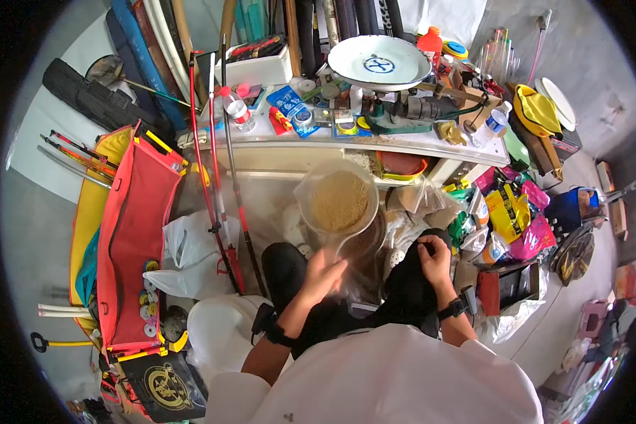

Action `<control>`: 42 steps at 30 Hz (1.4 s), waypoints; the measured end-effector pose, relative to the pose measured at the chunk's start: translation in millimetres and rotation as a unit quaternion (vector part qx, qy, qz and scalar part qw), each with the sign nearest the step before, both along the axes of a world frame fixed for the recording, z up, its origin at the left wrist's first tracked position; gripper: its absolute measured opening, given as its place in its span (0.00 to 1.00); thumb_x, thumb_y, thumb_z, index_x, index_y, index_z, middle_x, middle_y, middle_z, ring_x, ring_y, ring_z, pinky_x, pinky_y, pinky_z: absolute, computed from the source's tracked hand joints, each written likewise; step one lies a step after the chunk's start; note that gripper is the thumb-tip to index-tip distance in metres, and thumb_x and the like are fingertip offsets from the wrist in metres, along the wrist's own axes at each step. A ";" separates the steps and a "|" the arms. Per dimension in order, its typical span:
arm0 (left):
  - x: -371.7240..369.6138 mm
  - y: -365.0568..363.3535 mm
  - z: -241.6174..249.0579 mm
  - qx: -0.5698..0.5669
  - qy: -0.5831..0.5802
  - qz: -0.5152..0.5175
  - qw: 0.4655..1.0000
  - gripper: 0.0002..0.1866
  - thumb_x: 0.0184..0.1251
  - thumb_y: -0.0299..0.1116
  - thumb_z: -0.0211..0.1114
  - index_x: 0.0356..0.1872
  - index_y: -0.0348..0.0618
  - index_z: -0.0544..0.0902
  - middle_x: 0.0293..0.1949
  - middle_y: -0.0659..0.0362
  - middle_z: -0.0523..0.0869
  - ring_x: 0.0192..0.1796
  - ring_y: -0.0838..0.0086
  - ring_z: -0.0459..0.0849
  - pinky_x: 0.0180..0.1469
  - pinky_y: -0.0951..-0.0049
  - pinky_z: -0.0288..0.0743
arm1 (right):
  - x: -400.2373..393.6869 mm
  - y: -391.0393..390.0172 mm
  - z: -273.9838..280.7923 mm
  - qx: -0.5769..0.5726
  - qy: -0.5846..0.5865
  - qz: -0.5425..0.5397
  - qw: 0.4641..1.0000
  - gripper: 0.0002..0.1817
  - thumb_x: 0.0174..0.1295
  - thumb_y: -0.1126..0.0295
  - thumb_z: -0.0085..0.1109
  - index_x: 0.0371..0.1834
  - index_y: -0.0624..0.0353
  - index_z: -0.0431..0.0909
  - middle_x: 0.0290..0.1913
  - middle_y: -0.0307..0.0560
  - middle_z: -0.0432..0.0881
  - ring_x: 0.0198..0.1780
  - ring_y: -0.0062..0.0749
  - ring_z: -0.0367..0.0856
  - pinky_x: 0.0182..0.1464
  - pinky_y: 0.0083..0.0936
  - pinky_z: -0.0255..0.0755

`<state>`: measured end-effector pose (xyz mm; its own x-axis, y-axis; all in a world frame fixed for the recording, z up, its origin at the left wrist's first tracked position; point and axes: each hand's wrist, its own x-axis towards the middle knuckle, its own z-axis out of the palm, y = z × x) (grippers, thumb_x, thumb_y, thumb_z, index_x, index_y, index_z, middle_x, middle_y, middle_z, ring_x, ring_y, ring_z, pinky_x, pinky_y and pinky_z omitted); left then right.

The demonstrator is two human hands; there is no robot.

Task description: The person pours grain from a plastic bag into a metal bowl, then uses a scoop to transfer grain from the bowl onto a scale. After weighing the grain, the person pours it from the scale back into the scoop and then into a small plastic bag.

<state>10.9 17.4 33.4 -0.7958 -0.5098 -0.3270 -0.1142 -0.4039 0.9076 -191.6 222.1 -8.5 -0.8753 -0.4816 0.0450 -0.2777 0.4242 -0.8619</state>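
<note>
My left hand (321,277) is closed around the handle of a clear plastic scoop (305,212), held above the floor between my knees. Tan, grainy powder (339,201) fills much of it. Beneath it a round container with brown material (364,244) shows in part, its outline blurred through clear plastic. My right hand (434,260) rests on my right knee with its fingers curled in; nothing shows in them.
Ahead stands a white bench (275,134) bearing a white enamel basin (379,62), bottles and packets. Rods (212,155) lean at the left beside a red bag (131,240). Colourful bags (509,215) and a dark red box (498,291) are piled on the right.
</note>
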 end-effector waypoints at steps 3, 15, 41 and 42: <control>4.5 -13.0 18.7 -0.109 0.050 -0.033 0.992 0.10 0.62 0.22 0.59 0.29 0.42 0.65 0.19 0.63 0.70 0.13 0.84 0.67 0.14 0.80 0.61 | 3.2 -2.3 8.4 0.007 0.099 0.016 0.995 0.06 0.50 0.73 0.59 0.32 0.60 0.79 0.33 0.50 0.80 0.40 0.45 0.77 0.45 0.33 0.68; 19.0 8.7 4.9 0.076 -0.036 -0.077 0.994 0.07 0.62 0.29 0.59 0.34 0.42 0.69 0.18 0.64 0.72 0.14 0.82 0.68 0.15 0.79 0.62 | 2.4 -3.9 6.3 0.025 0.148 0.031 0.988 0.03 0.52 0.73 0.58 0.29 0.57 0.78 0.32 0.46 0.81 0.38 0.43 0.77 0.44 0.32 0.66; -40.9 32.8 -55.5 -0.247 0.023 -0.114 0.962 0.16 0.64 0.34 0.60 0.48 0.36 0.71 0.30 0.61 0.78 0.31 0.74 0.81 0.34 0.74 0.75 | 25.1 -104.1 6.8 -0.186 -0.633 0.125 0.741 0.13 0.66 0.67 0.48 0.43 0.68 0.74 0.40 0.55 0.81 0.40 0.40 0.81 0.42 0.36 0.78; -39.9 28.5 -55.8 -0.240 0.020 -0.108 0.965 0.16 0.64 0.34 0.60 0.48 0.36 0.71 0.30 0.61 0.78 0.31 0.74 0.81 0.34 0.74 0.75 | 11.1 -103.5 2.7 -0.152 -0.621 0.108 0.761 0.11 0.66 0.69 0.49 0.41 0.68 0.74 0.38 0.54 0.81 0.38 0.39 0.81 0.40 0.35 0.78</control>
<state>-29.0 45.9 -22.4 -0.9076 -0.4152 -0.0616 -0.1097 0.0932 0.9896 -180.5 118.7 -5.9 -0.2349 -0.7525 -0.6153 0.7968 0.2135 -0.5653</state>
